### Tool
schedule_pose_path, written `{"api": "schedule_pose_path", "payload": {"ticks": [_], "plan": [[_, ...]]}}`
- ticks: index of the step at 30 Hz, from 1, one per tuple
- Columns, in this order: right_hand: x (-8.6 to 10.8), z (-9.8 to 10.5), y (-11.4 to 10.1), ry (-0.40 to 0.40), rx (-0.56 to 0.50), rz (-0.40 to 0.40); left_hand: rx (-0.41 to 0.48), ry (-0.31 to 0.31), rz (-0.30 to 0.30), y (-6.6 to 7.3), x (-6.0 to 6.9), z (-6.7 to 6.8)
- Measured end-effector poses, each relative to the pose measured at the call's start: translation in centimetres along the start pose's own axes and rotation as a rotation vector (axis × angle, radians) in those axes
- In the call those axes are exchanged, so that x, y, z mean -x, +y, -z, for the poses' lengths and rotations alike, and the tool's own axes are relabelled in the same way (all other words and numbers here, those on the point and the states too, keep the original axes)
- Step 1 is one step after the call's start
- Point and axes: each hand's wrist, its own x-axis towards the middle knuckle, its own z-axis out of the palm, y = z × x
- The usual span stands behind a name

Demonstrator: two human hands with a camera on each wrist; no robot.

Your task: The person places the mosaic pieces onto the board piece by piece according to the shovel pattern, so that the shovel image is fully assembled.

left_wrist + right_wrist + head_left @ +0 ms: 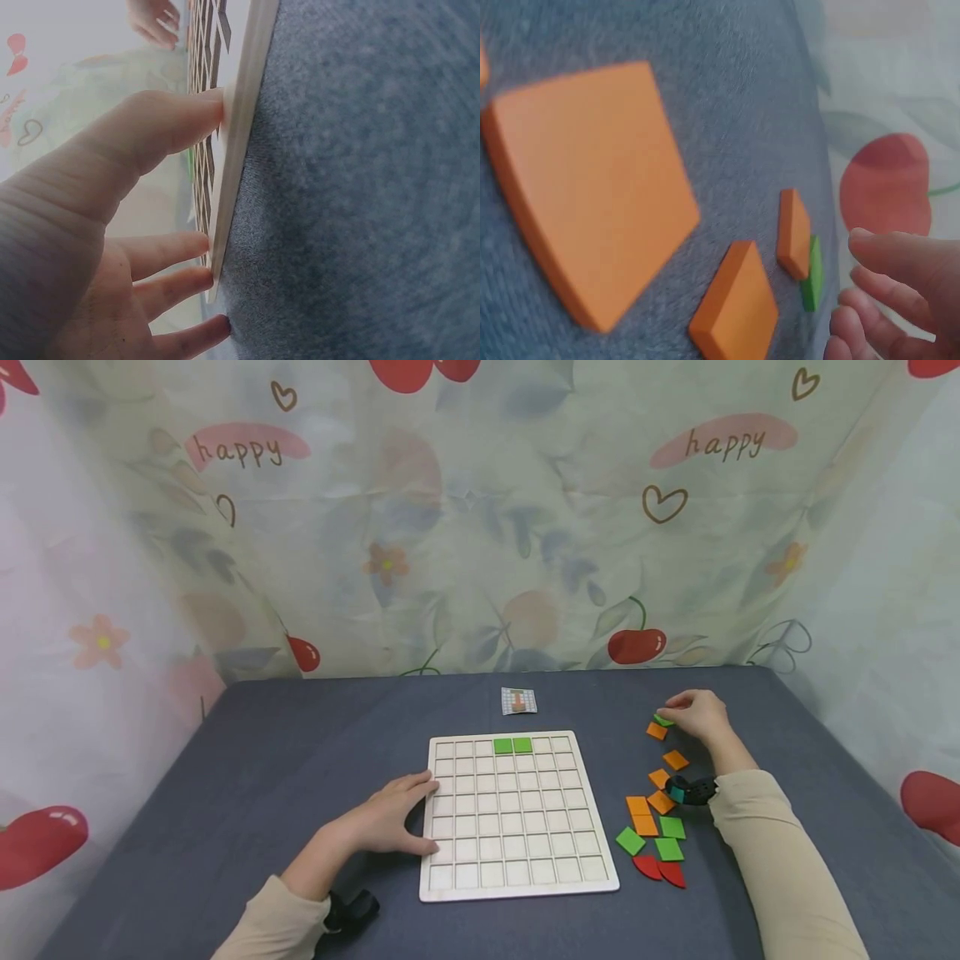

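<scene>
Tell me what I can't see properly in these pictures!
Head view: the little card is too small to make out its details.
Head view: the right hand partly covers the far green tile.
Right wrist view: one orange tile is cut off by the left edge.

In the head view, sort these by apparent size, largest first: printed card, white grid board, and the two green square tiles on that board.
1. White grid board
2. Printed card
3. Left green tile and right green tile: they look alike, so unranked
</scene>
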Motion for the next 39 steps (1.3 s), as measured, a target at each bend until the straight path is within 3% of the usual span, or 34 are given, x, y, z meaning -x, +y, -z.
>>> {"api": "schedule_pose_path", "payload": {"ticks": [8,31,39], "plan": [[-0.2,-0.2,0.6,-0.017,-0.007,-0.104,-0.002,0.007,-0.002,0.0,0.0,-0.1],[-0.3,-0.7,-0.1,-0.019,0.138,-0.113,0.007,0.002,-0.004,0.0,0.1,0.0],[-0.2,-0.7,-0.4,0.001,0.151,-0.069,0.007,-0.002,0.000,0.0,0.0,0.0]]}}
